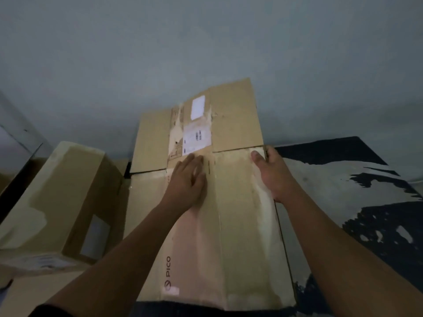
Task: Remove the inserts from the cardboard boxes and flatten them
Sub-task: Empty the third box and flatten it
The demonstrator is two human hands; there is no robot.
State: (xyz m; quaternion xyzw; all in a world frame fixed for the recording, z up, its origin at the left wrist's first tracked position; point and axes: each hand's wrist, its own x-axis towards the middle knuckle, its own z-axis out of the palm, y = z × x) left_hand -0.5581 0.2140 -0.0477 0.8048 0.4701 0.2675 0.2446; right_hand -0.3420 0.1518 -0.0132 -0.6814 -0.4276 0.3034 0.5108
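Two hands on flattened cardboard box [240, 213], both arms stretched forward. Left hand [186, 181]: palm down, fingers straight and together, pressing flat on box panel, fingertips just short of printed label [197, 139]. Right hand [273, 172]: thumb on top, fingers curled over box's right edge, gripping it. Left of left hand: second cardboard box [59, 193], unflattened. Right of right hand: dark floor [343, 179] with pale worn patches. Beyond fingertips: plain grey wall [206, 42].
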